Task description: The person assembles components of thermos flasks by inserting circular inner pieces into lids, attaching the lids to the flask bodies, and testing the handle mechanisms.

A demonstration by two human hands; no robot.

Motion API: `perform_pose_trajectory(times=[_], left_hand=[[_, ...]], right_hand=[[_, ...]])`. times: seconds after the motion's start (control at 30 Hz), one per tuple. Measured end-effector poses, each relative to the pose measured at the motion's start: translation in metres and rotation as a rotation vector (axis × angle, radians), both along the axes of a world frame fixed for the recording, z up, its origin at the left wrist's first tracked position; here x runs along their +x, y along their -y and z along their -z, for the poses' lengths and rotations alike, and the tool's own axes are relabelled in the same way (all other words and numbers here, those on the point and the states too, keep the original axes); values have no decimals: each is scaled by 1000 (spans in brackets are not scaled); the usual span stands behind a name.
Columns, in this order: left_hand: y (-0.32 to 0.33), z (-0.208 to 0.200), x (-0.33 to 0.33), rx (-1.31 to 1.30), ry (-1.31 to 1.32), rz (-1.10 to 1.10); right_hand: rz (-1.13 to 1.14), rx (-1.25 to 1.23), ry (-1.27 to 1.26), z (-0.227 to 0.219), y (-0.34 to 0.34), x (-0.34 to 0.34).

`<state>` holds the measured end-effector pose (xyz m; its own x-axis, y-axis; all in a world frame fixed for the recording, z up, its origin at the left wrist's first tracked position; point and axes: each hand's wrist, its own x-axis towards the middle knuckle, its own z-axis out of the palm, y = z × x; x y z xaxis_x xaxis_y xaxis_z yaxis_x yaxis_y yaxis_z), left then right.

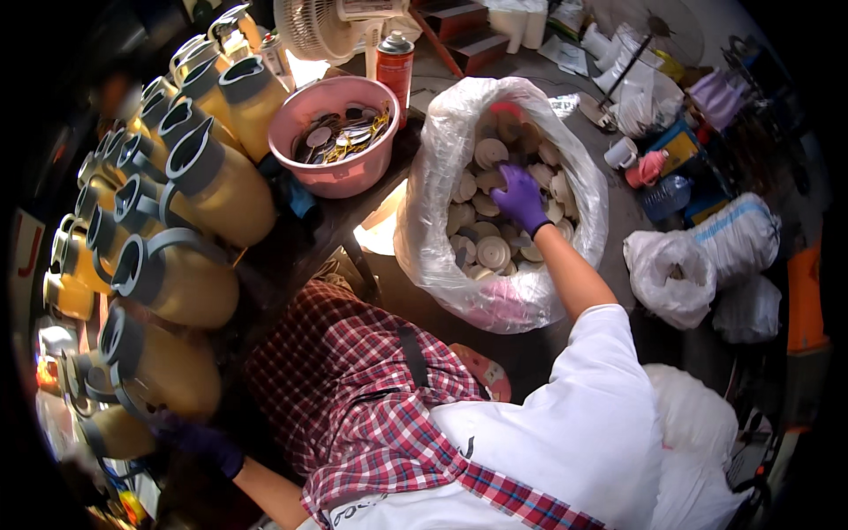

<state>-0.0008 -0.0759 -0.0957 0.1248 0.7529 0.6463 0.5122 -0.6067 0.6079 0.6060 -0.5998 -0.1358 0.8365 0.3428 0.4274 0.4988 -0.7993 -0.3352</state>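
Observation:
My right hand (523,200), in a purple glove, reaches into a large clear plastic bag (422,231). Its fingers are apart over a heap of round cream lids (492,253), touching the ones beneath. At the lower left my left hand (201,443), gloved in purple too, is in deep shadow beside the nearest jugs. Whether its fingers grip anything is too dark to make out. The jugs, such as this yellow one (181,367), have grey collars, spouts and handles, and stand crowded along the left side.
A pink basin (340,184) of round discs and yellow pieces stands beyond my lap, next to an orange spray can (395,69) and a fan (311,28). Stuffed white bags (669,278) lie to the right. A blue crate (698,172) and clear bottle (667,198) are behind them.

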Motion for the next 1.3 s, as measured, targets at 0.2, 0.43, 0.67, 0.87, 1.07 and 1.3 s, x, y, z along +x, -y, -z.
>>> perform_pose_trajectory(times=[0.2,0.43,0.67,0.87,1.07,1.3], left_hand=[[118,-79,-15,62,-224,70],[196,-86,98,-847,282,757],[182,-99,90,-1016,288,860],[176,-100,92,-1154,297,910],[217,-130,98,-8,-322,796],[176,-96,84,-989,189,1034]], right_hand=[[-42,-155,204,31,-19,18],[-781,1045,-606,-166,-132,-221],[-1407,470,-655,-183,-158,-253],[-1787,361,-250,-198,-196,-251],[-1111,274,-520,-118,-194,-258],[-1862,237,-191,-149,-230,-241]])
